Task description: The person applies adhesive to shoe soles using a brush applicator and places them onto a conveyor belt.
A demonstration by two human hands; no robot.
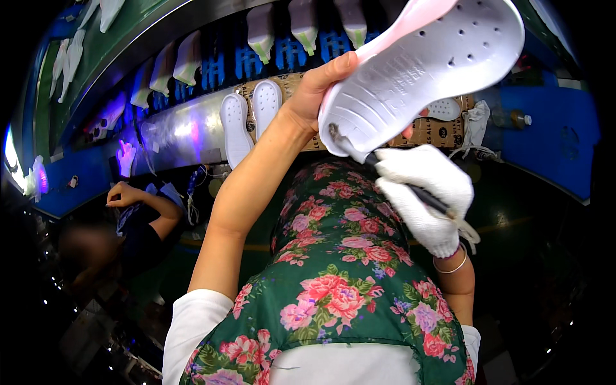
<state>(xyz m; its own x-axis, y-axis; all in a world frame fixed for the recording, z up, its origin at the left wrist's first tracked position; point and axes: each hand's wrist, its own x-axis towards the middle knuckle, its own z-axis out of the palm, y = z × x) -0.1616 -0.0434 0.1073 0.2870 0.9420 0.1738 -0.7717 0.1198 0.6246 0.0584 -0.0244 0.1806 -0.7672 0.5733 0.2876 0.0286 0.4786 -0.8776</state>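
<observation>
My bare left hand (pixel 314 90) grips a large pale shoe sole (pixel 410 77) by its edge, close to the heel. Pink shows along the sole's upper edge, small holes dot its forefoot, and ribs cross the heel. In a white knitted glove, my right hand (pixel 427 183) is closed round the dark handle of a brush (pixel 371 159). The brush's head meets the heel end of the sole, where a dark patch shows at the bristles. Most of my left fingers are hidden behind the sole.
Two white soles (pixel 237 128) lie on the bench behind my left forearm; another sole (pixel 443 109) rests on printed cardboard (pixel 308 140). Several shoe lasts (pixel 260 32) stand along blue racks. A white cloth (pixel 475 125) and bottle (pixel 516 119) sit at right. Another person's hand (pixel 125 194) is at left.
</observation>
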